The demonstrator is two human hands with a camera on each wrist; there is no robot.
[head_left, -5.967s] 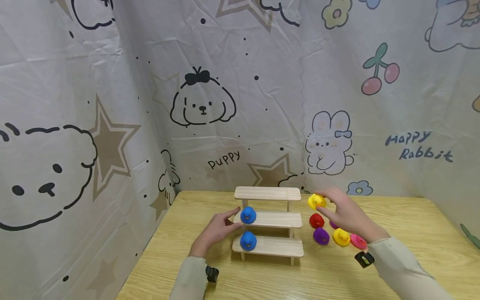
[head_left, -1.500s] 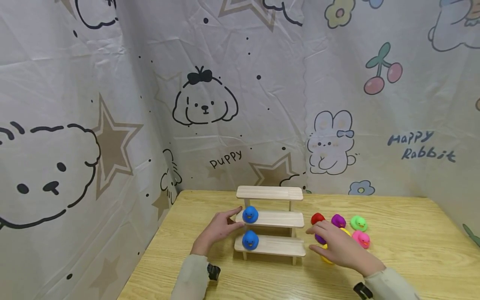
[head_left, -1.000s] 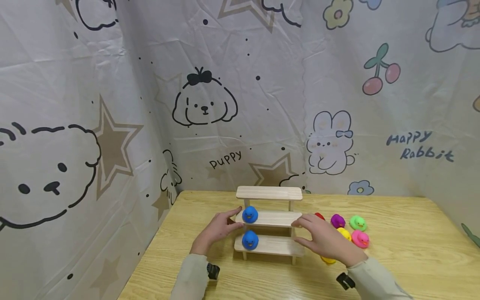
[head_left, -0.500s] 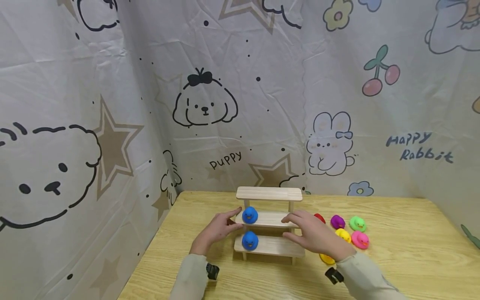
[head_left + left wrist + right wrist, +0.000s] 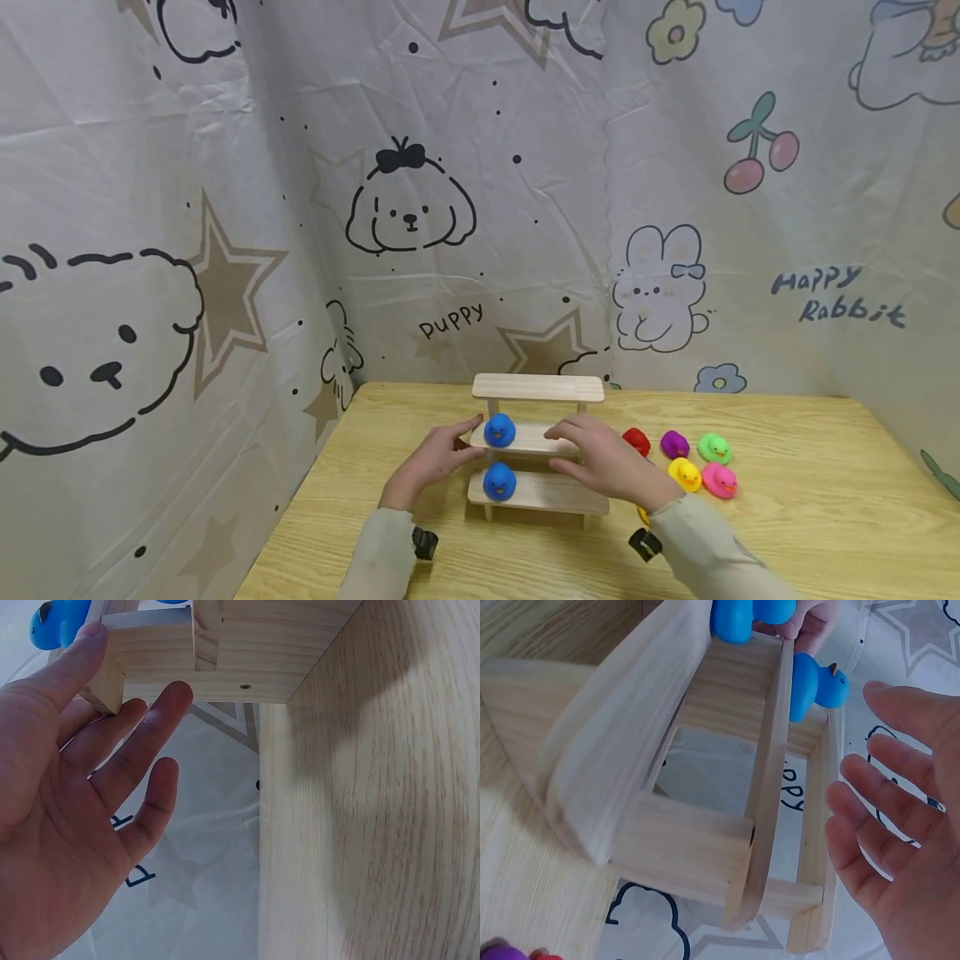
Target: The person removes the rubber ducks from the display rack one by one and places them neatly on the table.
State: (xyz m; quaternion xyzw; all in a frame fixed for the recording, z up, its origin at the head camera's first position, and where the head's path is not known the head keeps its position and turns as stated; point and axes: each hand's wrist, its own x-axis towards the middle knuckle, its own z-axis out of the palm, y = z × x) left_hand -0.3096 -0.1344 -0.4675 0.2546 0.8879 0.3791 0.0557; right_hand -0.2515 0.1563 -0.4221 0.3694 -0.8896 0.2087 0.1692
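Observation:
A three-tier wooden display stand (image 5: 537, 387) stands on the table. One blue rubber duck (image 5: 499, 431) sits at the left end of its middle tier, another blue rubber duck (image 5: 499, 482) at the left of the lowest. My left hand (image 5: 429, 463) pinches the middle tier's left end; in the left wrist view its thumb (image 5: 88, 641) lies over the edge and a finger goes behind. Holding nothing, my right hand (image 5: 609, 463) hovers before the right half of the stand, fingers spread and slightly bent. In the right wrist view this hand (image 5: 907, 817) is apart from the wood.
Right of the stand lie a red duck (image 5: 637, 442), a purple duck (image 5: 674, 444), a green duck (image 5: 714, 448), a yellow duck (image 5: 685, 475) and a pink duck (image 5: 720, 481). Another yellow duck (image 5: 643, 516) is mostly hidden by my right arm. A printed curtain (image 5: 480, 250) hangs behind.
My right hand held a yellow duck six seconds ago; it has let go of it on the table at right. Since then it has moved left to the stand. The left hand stays put.

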